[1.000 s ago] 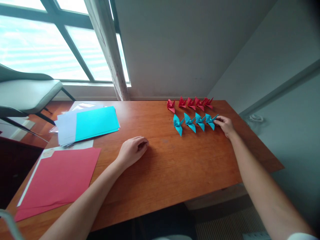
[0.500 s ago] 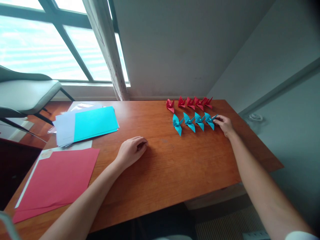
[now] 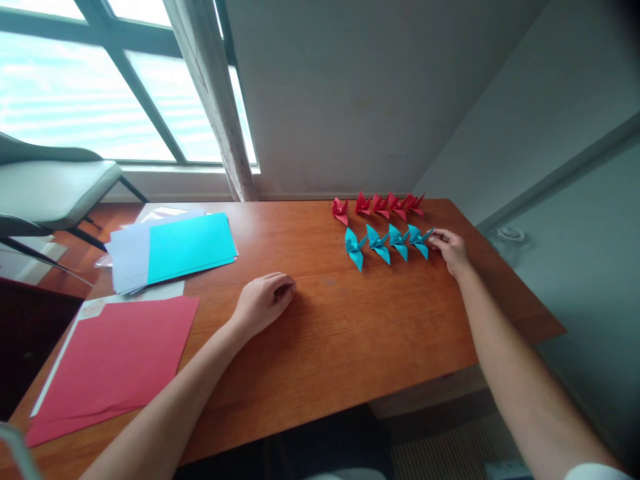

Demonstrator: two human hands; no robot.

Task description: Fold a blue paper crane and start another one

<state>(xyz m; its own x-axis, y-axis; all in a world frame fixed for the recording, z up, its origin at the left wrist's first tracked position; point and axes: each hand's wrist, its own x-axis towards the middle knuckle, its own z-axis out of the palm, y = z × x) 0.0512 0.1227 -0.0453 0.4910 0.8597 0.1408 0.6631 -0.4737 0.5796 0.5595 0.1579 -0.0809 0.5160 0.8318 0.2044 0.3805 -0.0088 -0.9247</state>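
Observation:
On the right of the table, several blue paper cranes stand in a row. My right hand is at the right end of that row, its thumb and finger closed at the pointed tip of the rightmost blue paper crane. Behind them is a row of several red paper cranes; the leftmost red crane stands a little apart from the others. My left hand rests on the bare wood near the middle, fingers loosely curled in, with nothing visible in them.
Blue sheets lie over white sheets at the left back. Large red sheets lie at the left front. The wooden table meets a wall at the back. A chair stands beyond the left edge, near the window.
My right hand stays at the rightmost blue crane with almost no movement. My left hand and the cranes keep their places.

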